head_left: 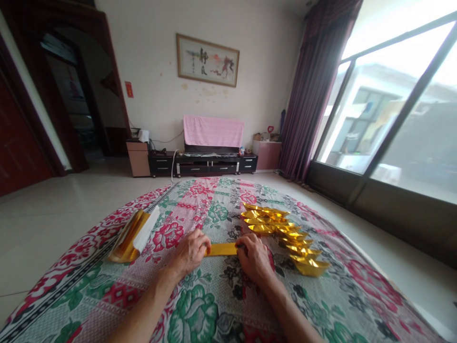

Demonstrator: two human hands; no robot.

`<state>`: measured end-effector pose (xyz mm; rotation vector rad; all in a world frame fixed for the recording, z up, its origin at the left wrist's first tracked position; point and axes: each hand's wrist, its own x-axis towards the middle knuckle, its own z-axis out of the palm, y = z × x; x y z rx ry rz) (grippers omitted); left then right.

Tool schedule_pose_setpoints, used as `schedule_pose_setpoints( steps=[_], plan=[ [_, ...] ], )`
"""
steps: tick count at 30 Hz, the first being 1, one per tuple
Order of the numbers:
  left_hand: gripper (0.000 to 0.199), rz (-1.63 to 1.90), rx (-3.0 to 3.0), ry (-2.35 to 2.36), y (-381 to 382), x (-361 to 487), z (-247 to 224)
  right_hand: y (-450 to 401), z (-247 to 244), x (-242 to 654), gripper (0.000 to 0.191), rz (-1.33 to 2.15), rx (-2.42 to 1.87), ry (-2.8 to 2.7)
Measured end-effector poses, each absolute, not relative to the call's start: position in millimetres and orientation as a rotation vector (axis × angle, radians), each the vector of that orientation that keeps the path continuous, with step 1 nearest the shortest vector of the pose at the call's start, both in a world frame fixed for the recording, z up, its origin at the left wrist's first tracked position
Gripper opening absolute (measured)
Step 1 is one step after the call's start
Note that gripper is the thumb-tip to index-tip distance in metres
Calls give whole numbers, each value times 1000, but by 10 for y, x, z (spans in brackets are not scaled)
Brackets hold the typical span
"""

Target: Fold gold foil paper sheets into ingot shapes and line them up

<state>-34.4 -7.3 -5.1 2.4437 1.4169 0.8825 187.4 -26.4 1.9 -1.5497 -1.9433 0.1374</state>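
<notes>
A flat, narrow folded strip of gold paper (223, 249) lies level between my two hands, just above or on the patterned tablecloth. Its left end is pinched by my left hand (192, 249), its right end by my right hand (254, 255). Right of my right hand, several boat-shaped gold paper pieces (310, 265) stand in overlapping rows. Off to the left lies a stack of gold and white paper sheets (134, 236), slightly curled.
The round table has a flowered cloth (194, 314). Beyond it stand a low black cabinet (209, 164) and something under a pink cloth (214, 131). A purple curtain (314, 81) and large windows are at the right, a doorway at the left.
</notes>
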Motion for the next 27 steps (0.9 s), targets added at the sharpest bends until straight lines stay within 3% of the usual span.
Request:
schedule_pose_setpoints(
  steps=[4,9,27],
  plan=[
    [23,846,2441,1432,-75,-340,-32,-316,92,1740,20,18,-1358,-1888],
    [23,830,2447,1443,-90,-335,-2,-324,113,1529,25,214,-1124,-2075],
    [30,927,2289,1369,-29,-461,-10,-256,7,1452,20,299,-1268,-2087]
  ],
)
